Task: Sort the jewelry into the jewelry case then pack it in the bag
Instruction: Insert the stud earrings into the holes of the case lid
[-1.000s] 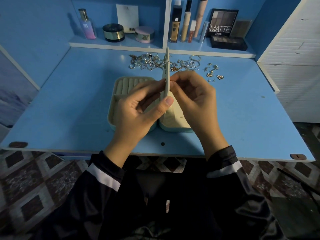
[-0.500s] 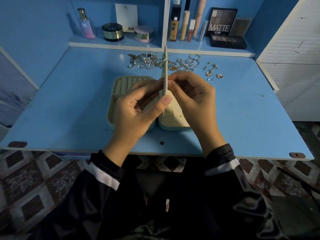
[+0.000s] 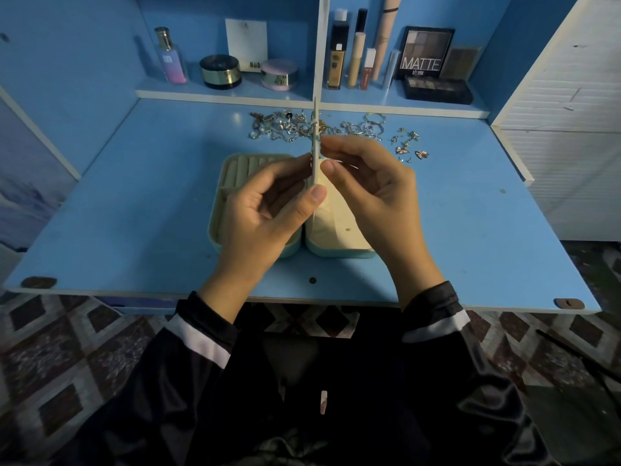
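A thin cream panel [image 3: 315,153], matt and smooth, is pinched edge-on. Beneath the grip, the jewelry case [image 3: 235,176] has soft, matt cream lining inside a smooth pale shell. Beyond the grip, shiny metal jewelry [image 3: 289,127] lies on a smooth blue laminate desk [image 3: 134,196]. Behind the grip are glossy dark cloth sleeves [image 3: 188,364].

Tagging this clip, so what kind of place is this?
Likely a home vanity desk: makeup on the shelf, loose jewelry on the blue desktop, an open jewelry case in front.
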The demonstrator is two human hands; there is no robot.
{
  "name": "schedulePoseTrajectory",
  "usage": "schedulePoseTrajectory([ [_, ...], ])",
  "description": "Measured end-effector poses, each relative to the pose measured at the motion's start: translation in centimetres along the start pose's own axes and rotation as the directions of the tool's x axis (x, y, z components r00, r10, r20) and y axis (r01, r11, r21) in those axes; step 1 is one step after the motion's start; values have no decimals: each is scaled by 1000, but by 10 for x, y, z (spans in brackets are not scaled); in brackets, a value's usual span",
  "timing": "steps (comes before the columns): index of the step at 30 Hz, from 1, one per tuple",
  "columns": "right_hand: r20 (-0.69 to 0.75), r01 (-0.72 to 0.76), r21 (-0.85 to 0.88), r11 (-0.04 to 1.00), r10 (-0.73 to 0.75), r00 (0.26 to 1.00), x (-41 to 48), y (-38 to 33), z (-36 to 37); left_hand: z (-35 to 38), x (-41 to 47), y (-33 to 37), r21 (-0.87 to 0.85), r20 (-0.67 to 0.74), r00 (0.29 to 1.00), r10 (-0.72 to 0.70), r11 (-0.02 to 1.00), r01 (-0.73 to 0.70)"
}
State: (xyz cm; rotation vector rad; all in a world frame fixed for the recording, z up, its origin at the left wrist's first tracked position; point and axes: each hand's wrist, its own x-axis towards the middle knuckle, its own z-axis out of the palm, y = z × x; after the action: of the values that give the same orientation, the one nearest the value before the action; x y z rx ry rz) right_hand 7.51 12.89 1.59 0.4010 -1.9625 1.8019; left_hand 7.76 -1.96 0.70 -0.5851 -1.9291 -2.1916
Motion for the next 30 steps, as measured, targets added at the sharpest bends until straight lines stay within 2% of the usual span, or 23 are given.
schedulePoseTrajectory([
  [5,29,59,-93,994,-56,998,4,-7,-2,-1,1,-4,44,-4,1000,-12,999,12],
  [13,93,-76,-183,980,94,991,10,-15,-5,1,5,-5,55,134,991,-10,998,3],
  [15,119,-115,-208,971,142,983,12,-18,-9,1,7,-5,127,190,982,-19,992,-6],
  [20,159,-156,-285,946,207,965,14,-24,-24,-3,18,-2,349,325,935,-142,937,21],
  [25,180,-175,-331,927,244,953,13,-27,-37,-2,35,-2,520,359,908,-217,854,-1],
  [30,148,-234,-273,933,281,948,5,-27,-51,6,48,-9,616,407,881,-239,785,-71],
])
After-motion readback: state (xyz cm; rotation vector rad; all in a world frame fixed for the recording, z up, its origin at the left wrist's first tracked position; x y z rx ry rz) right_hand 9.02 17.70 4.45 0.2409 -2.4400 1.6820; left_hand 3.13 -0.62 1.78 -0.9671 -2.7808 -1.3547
